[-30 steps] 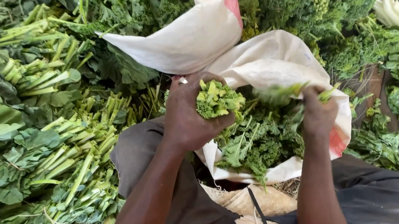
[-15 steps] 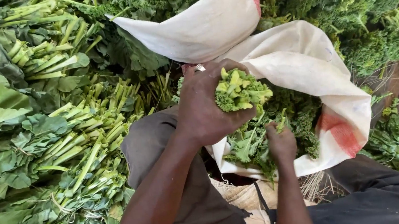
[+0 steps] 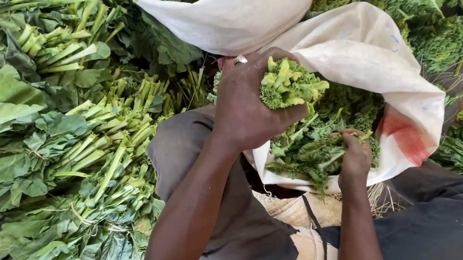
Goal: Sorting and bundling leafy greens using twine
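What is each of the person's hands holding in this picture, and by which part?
Left hand grips a bunch of curly greens around its cut stems. Right hand closes on loose leaves in the white sack.

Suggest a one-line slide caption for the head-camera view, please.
Left hand grips a bunch of curly kale while right hand picks leaves from an open white sack.
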